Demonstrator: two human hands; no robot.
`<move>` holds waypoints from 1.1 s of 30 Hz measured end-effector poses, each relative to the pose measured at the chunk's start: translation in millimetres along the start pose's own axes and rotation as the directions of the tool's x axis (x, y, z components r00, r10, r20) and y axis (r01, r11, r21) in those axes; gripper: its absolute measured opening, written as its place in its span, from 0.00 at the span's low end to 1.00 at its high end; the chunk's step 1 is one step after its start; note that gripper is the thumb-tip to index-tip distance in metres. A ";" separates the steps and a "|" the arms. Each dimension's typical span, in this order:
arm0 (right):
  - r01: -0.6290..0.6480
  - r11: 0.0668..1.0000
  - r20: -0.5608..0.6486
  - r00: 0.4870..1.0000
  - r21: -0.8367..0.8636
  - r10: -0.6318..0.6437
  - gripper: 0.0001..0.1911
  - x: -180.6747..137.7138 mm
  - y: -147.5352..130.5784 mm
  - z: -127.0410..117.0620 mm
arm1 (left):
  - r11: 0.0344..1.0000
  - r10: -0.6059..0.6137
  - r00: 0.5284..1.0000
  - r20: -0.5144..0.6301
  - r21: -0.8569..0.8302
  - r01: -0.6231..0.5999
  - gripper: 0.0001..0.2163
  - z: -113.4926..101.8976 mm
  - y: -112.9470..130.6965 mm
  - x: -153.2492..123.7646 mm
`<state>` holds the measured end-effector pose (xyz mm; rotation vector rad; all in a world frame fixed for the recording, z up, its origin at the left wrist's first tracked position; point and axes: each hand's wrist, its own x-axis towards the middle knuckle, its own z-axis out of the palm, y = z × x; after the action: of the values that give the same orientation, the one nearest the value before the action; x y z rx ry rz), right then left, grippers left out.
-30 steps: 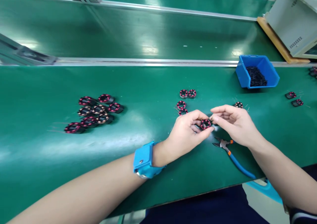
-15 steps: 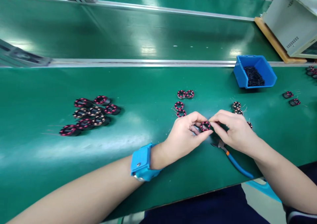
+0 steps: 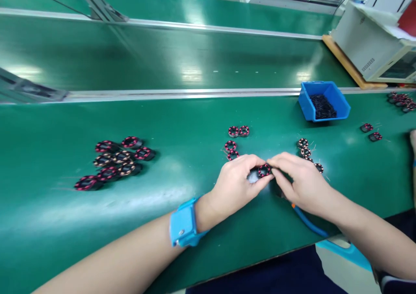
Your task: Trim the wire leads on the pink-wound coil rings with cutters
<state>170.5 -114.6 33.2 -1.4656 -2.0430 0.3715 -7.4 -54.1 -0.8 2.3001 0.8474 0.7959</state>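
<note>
My left hand [image 3: 235,184] pinches a small ring-shaped coil part [image 3: 264,170], black with pink windings, just above the green table [image 3: 182,125]. My right hand [image 3: 300,181] meets it from the right, its fingertips pressed to the same ring. A blue strap [image 3: 185,222] sits on my left wrist. Blue-handled pliers [image 3: 307,222] lie on the table under my right hand, mostly hidden by it.
Several more rings lie behind my hands [image 3: 235,138] and to the right [image 3: 307,153]. A larger cluster of coils [image 3: 113,159] lies at the left. A blue bin [image 3: 323,101] of black pieces stands back right, with a grey machine [image 3: 373,47] beyond it.
My right hand has closed in from the right until its fingertips touch the ring held by my left hand. The view has tipped slightly, covering more of the pliers.
</note>
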 end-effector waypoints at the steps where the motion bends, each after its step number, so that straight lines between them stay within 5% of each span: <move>1: 0.002 0.999 -0.083 0.997 -0.036 -0.005 0.11 7.6 10.0 -10.5 | 0.992 0.077 0.997 0.010 0.103 -0.078 0.07 -2.6 -1.2 1.8; 5: -0.302 0.915 -0.426 0.889 -0.269 0.169 0.11 49.8 78.7 -63.4 | 0.867 0.188 0.980 0.061 0.459 -0.195 0.09 -13.2 1.1 16.9; 7: -0.504 0.770 -0.329 0.858 -0.391 0.395 0.12 69.2 113.2 -82.7 | 0.846 0.194 0.979 0.059 0.495 -0.197 0.12 -12.3 6.2 30.7; 10: -0.580 0.653 -0.186 0.799 -0.487 0.572 0.10 88.1 141.6 -90.2 | 0.903 0.223 0.965 0.139 0.344 -0.258 0.21 2.8 13.2 58.4; 14: -0.588 0.630 -0.180 0.787 -0.506 0.590 0.09 95.6 144.9 -78.9 | 0.944 0.294 0.902 0.316 0.053 -0.326 0.32 34.1 12.5 93.0; 19: -0.581 0.641 -0.203 0.799 -0.501 0.566 0.10 92.8 146.2 -73.5 | 0.955 0.283 0.895 0.344 -0.011 -0.298 0.22 51.6 4.0 102.7; 29: -0.536 0.726 -0.274 0.844 -0.431 0.461 0.07 89.5 150.2 -75.7 | 0.972 0.205 0.949 0.238 0.063 -0.226 0.10 21.8 -2.4 54.4; 33: -0.501 0.836 -0.409 0.827 -0.224 0.386 0.01 85.5 137.1 -77.5 | 0.992 0.127 0.985 0.117 -0.024 -0.126 0.08 8.3 -3.0 21.4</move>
<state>303.5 4.7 45.7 -2.0593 -1.5039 -0.0564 10.5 -39.5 -1.2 2.3792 0.6457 0.7094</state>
